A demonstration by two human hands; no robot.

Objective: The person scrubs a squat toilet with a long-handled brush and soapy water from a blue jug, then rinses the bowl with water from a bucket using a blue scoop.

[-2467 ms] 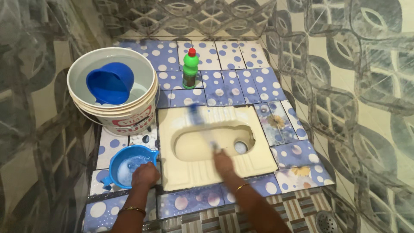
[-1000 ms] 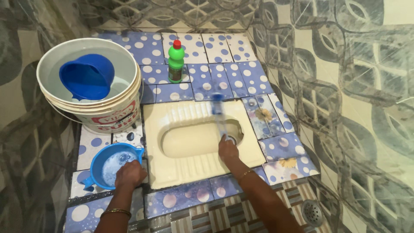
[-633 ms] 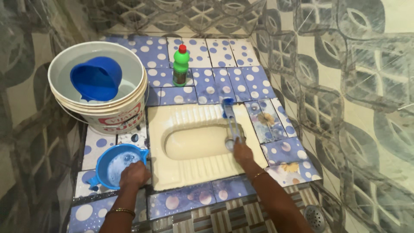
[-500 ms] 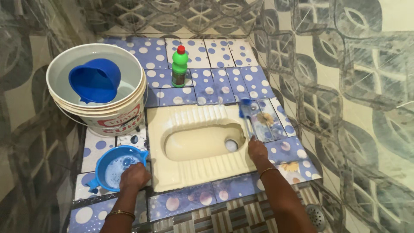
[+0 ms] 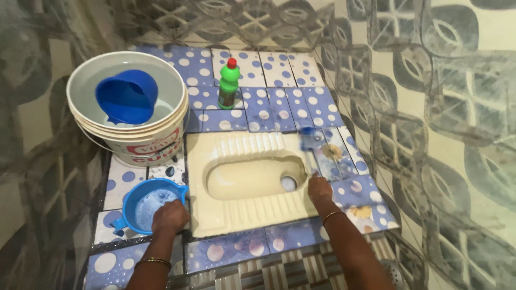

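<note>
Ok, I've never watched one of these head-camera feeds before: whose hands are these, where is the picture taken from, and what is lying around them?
There is no machine here. A camera worn on a person's head looks down at that person's two bare hands.

The right hand grips a blue-headed brush whose head lies on the right edge of the cream floor-level toilet pan.

The left hand rests on the rim of a small blue bowl holding soapy water.

Behind that stands a white bucket of water with a blue mug in it. A green bottle with a red cap stands on the blue dotted floor tiles.
</note>
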